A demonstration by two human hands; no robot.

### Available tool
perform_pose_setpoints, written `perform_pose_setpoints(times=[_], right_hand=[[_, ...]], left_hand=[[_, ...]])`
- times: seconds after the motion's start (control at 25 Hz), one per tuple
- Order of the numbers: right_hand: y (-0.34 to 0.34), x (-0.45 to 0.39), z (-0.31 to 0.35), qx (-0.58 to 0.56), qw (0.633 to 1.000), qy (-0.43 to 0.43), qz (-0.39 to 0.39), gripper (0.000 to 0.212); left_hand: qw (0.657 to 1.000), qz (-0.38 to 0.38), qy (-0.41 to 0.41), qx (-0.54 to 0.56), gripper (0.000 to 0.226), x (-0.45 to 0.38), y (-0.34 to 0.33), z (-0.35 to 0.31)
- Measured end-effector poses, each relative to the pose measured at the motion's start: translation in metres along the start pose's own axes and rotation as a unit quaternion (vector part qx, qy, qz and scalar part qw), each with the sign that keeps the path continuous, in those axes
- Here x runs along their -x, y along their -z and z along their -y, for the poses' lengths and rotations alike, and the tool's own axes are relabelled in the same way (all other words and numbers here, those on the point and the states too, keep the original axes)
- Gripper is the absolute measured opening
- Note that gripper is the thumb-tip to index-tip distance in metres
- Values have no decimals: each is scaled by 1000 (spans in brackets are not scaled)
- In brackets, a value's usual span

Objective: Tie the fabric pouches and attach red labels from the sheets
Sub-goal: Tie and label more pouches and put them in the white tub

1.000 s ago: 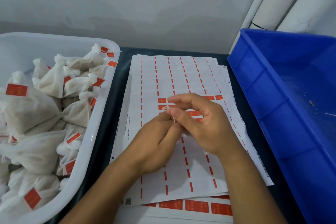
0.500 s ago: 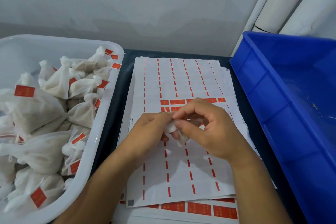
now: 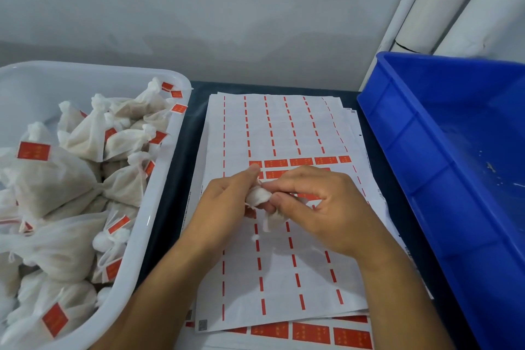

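Since 1 second ago, a small wad of white fabric (image 3: pixel 258 196) has come into view between both hands, where before only a thin sliver showed at the fingertips. Left hand (image 3: pixel 224 202) curls around the wad's left side, its thumb raised against the top. Right hand (image 3: pixel 318 204) pinches the wad's right edge between thumb and forefinger, the other fingers curled underneath, and a loose white tail (image 3: pixel 271 221) hangs below them. Both grips are tight on the fabric, held just above the label sheet (image 3: pixel 284 278), near its remaining rows of red labels (image 3: pixel 301 162). Finished pouches (image 3: pixel 56 187) with red tags fill the white tub (image 3: pixel 159 207) at the left. To the right stands a blue crate (image 3: pixel 403 133), well apart from the hands.
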State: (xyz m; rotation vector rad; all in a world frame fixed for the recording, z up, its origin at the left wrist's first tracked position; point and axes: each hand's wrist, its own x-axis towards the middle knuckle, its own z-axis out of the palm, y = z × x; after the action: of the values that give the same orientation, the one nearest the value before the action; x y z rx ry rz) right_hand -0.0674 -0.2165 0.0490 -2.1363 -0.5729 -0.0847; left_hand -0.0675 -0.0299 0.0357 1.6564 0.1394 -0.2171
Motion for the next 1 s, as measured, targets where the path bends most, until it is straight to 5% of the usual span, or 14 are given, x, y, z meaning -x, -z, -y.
perform_pose_setpoints(times=[0.32, 0.64, 0.8, 1.0], right_hand=[[-1, 1, -4, 37, 999, -14, 5, 30], [-6, -4, 0, -39, 992, -25, -119, 9], [-5, -5, 4, -124, 984, -26, -122, 20], [-8, -6, 7, -186, 977, -37, -99, 14]], left_hand=[[999, 28, -6, -33, 63, -1, 3, 5], [995, 102, -13, -12, 36, 0, 3, -1], [989, 140, -49, 21, 35, 5, 3, -5], [988, 92, -107, 66, 28, 7, 2, -8]])
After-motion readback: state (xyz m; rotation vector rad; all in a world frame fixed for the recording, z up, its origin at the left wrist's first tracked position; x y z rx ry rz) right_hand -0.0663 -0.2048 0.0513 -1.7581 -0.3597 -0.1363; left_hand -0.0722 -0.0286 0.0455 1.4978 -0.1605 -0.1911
